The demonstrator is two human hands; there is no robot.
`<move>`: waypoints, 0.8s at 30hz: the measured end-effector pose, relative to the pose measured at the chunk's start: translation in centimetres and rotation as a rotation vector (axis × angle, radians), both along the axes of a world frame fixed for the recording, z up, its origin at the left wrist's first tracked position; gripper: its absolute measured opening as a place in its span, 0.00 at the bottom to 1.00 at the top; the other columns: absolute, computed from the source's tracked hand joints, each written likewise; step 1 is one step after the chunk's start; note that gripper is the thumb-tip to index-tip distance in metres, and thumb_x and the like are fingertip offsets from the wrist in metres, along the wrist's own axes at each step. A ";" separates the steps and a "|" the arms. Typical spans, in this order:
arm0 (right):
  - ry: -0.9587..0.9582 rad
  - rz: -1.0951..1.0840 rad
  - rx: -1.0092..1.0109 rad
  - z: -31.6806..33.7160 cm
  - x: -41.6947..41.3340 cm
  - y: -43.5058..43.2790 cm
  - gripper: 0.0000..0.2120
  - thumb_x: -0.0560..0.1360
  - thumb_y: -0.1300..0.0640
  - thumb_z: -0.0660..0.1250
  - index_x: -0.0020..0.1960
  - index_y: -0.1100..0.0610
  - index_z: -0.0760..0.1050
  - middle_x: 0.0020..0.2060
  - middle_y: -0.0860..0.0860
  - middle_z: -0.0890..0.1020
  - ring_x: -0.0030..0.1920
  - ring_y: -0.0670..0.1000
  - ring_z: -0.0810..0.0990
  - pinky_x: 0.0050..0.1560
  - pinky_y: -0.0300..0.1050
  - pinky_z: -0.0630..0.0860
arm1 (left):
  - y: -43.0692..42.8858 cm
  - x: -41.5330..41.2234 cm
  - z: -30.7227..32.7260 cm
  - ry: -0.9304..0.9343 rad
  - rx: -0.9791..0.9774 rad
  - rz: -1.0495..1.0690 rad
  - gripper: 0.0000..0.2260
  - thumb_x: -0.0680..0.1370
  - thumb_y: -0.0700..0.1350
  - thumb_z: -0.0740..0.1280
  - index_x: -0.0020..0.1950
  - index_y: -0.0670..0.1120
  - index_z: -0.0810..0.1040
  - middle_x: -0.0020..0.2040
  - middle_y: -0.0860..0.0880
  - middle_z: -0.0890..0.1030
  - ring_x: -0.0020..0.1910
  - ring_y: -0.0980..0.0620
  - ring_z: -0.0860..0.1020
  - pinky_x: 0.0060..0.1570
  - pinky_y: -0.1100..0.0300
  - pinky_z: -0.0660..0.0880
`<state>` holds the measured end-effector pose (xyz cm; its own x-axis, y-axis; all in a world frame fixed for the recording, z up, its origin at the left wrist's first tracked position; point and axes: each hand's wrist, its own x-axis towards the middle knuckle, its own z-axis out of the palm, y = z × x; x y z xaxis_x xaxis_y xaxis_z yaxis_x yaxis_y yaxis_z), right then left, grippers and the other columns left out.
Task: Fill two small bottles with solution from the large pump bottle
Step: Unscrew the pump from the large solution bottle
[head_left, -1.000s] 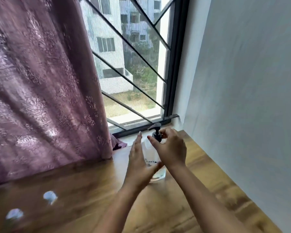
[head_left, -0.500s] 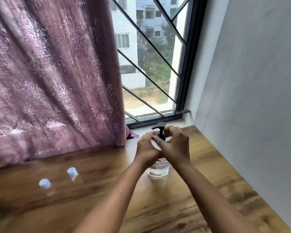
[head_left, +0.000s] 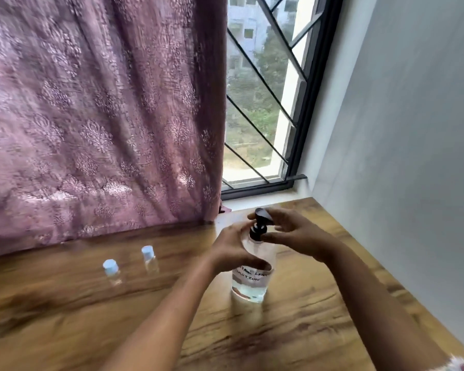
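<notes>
A large clear plastic pump bottle (head_left: 253, 279) with a black pump head (head_left: 260, 222) stands upright on the wood-grain worktop (head_left: 292, 330), near the corner below the window. It carries a white label with dark hand-lettered words, partly covered, and pale liquid shows in its lower part.

The left hand (head_left: 232, 250) wraps the bottle's shoulder and upper body from the left side, its fingers (head_left: 255, 263) curled round the front of the clear wall just above the label, clenched on the bottle. The right hand (head_left: 296, 234) comes in from the right; its fingers (head_left: 272, 238) pinch the black collar at the neck, with the thumb near the pump's spout on the far side. Whether the collar is being turned cannot be told.

Well to the left of the left fingers, two small clear bottles with pale blue caps stand upright and apart from each other on the worktop: the nearer small bottle (head_left: 111, 270) further left, the farther small bottle (head_left: 149, 258) closer to the hands. Both are capped and blurred.

Beyond the fingers hangs a mauve patterned curtain (head_left: 97, 116), and to its right a window with a black diagonal grille (head_left: 263, 84). A plain white wall (head_left: 402, 129) lies to the right of the right hand.
</notes>
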<state>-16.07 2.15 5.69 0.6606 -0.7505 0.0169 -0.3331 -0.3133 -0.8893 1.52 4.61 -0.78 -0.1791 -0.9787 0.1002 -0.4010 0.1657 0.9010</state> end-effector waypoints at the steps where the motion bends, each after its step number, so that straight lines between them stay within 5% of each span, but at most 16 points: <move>1: -0.024 0.004 0.053 -0.1 0.0 0.4 0.20 0.72 0.58 0.71 0.62 0.50 0.74 0.59 0.48 0.80 0.63 0.47 0.76 0.67 0.58 0.68 | 0.5 0.1 0.0 0.008 0.004 -0.003 0.41 0.53 0.51 0.82 0.64 0.53 0.75 0.56 0.56 0.81 0.56 0.58 0.79 0.57 0.55 0.77; 3: -0.056 -0.022 0.095 -0.4 0.7 1.8 0.22 0.71 0.58 0.72 0.62 0.47 0.73 0.58 0.46 0.80 0.63 0.45 0.75 0.64 0.53 0.70 | 1.6 0.4 -0.2 0.035 0.001 0.019 0.39 0.52 0.52 0.82 0.62 0.56 0.76 0.55 0.54 0.82 0.55 0.56 0.80 0.56 0.51 0.78; 6: -0.031 -0.281 -0.097 -1.4 2.9 4.1 0.22 0.64 0.51 0.77 0.56 0.48 0.75 0.52 0.44 0.81 0.54 0.44 0.78 0.48 0.33 0.71 | 3.2 0.8 -0.4 0.050 -0.028 0.098 0.29 0.50 0.54 0.80 0.48 0.62 0.78 0.49 0.55 0.81 0.50 0.56 0.80 0.50 0.52 0.80; 10: -0.053 -0.553 -0.358 -2.8 5.6 7.0 0.19 0.60 0.52 0.80 0.46 0.54 0.76 0.39 0.47 0.80 0.41 0.44 0.77 0.36 0.26 0.68 | 4.8 1.5 -0.5 0.024 -0.061 0.102 0.29 0.50 0.55 0.80 0.49 0.56 0.79 0.48 0.53 0.81 0.48 0.54 0.80 0.48 0.53 0.80; 16: -0.107 -0.312 -0.267 -1.7 4.3 9.0 0.15 0.68 0.61 0.74 0.53 0.54 0.77 0.43 0.50 0.81 0.47 0.49 0.77 0.45 0.26 0.69 | 7.1 2.2 -0.6 0.001 -0.092 0.119 0.32 0.52 0.55 0.80 0.54 0.56 0.78 0.50 0.55 0.80 0.50 0.54 0.79 0.50 0.55 0.79; 20: -0.156 -0.094 -0.099 -1.5 4.0 9.8 0.18 0.74 0.65 0.67 0.62 0.54 0.71 0.56 0.50 0.80 0.59 0.44 0.76 0.58 0.32 0.71 | 8.5 2.6 -0.8 0.059 -0.083 0.152 0.36 0.51 0.54 0.82 0.53 0.68 0.69 0.52 0.61 0.79 0.52 0.62 0.77 0.49 0.65 0.76; 24: -0.185 -0.228 -0.203 -2.4 5.0 9.8 0.18 0.70 0.59 0.73 0.57 0.51 0.74 0.50 0.43 0.83 0.55 0.40 0.79 0.54 0.35 0.73 | 8.7 2.3 -1.2 0.094 -0.071 0.170 0.40 0.53 0.52 0.83 0.58 0.62 0.64 0.55 0.60 0.78 0.53 0.61 0.77 0.50 0.62 0.76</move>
